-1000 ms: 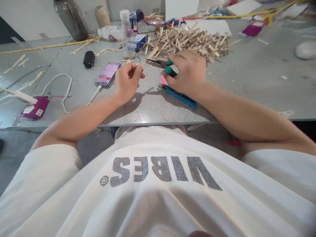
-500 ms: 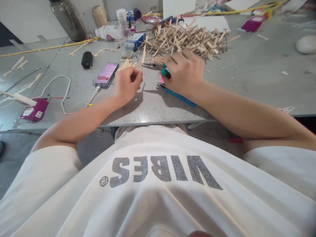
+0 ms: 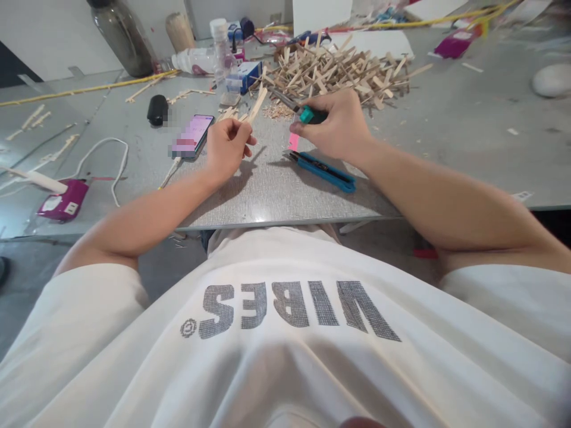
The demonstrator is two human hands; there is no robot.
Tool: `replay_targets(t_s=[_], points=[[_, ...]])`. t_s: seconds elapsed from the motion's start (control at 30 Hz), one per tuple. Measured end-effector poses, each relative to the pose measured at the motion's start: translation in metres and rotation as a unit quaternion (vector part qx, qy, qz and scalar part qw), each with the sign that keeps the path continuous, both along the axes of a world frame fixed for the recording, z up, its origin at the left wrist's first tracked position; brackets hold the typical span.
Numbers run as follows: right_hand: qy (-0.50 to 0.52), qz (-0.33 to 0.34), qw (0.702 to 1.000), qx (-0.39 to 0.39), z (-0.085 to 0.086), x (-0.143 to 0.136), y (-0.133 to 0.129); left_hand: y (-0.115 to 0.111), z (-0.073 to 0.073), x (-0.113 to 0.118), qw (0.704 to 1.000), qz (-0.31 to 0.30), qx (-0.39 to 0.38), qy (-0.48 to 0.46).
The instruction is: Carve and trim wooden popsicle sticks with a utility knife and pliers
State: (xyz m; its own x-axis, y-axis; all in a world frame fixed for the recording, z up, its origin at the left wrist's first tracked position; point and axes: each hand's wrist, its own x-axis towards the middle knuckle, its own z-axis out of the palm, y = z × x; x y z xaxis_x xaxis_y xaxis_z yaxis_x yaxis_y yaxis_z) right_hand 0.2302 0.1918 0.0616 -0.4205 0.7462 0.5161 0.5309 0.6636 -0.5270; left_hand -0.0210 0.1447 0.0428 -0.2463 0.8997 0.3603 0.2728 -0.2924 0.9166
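Note:
Between the thumb and fingers of my left hand (image 3: pixel 228 145) is a flat wooden stick (image 3: pixel 257 106), its free end tilted up and away from me. My right hand (image 3: pixel 338 122) is closed around the green and black handles of the pliers (image 3: pixel 307 114), whose grey jaws point to the upper left, apart from the stick. Just below that hand lie a pink strip (image 3: pixel 293 141) and a blue utility knife (image 3: pixel 325 171). More sticks (image 3: pixel 228 114) lie beyond my left hand, partly hidden by it.
A large heap of wooden sticks (image 3: pixel 339 71) spreads behind my right hand, with small wood chips (image 3: pixel 279 110) before it. Left of my left hand are a phone (image 3: pixel 191 135) with a white cable and a black case (image 3: pixel 157 110). A blue box (image 3: pixel 245 77) and bottles stand farther back.
The pliers have moved right and away from the stick, and their jaws now angle upward. The stick in my left hand has tilted to the right. More of the utility knife shows.

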Motion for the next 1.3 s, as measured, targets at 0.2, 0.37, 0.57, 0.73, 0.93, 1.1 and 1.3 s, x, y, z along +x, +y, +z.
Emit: replay_targets(t_s=[0.2, 0.37, 0.57, 0.73, 0.93, 1.1, 1.3], points=[[-0.029, -0.052, 0.998, 0.02, -0.002, -0.001, 0.005, 0.002, -0.005, -0.005, 0.999, -0.03, 0.026, 0.021], [-0.024, -0.055, 0.998, 0.02, -0.011, -0.003, 0.009, -0.001, -0.004, -0.003, 0.999, -0.044, 0.009, 0.007], [-0.028, -0.044, 0.998, 0.047, -0.015, -0.004, 0.01, -0.005, 0.002, 0.001, 0.996, -0.075, -0.028, -0.043], [-0.044, -0.041, 0.996, 0.059, -0.01, -0.005, 0.003, -0.013, 0.008, 0.009, 0.994, -0.068, -0.052, -0.066], [-0.055, -0.039, 0.998, 0.01, 0.0, -0.005, -0.01, -0.021, 0.016, 0.014, 0.988, -0.071, -0.098, -0.099], [-0.031, -0.013, 0.999, -0.031, 0.0, -0.004, -0.012, -0.029, 0.018, 0.016, 0.969, -0.137, -0.143, -0.15], [0.046, 0.064, 0.994, -0.079, -0.01, -0.003, 0.001, -0.034, 0.018, 0.018, 0.951, -0.182, -0.153, -0.2]])
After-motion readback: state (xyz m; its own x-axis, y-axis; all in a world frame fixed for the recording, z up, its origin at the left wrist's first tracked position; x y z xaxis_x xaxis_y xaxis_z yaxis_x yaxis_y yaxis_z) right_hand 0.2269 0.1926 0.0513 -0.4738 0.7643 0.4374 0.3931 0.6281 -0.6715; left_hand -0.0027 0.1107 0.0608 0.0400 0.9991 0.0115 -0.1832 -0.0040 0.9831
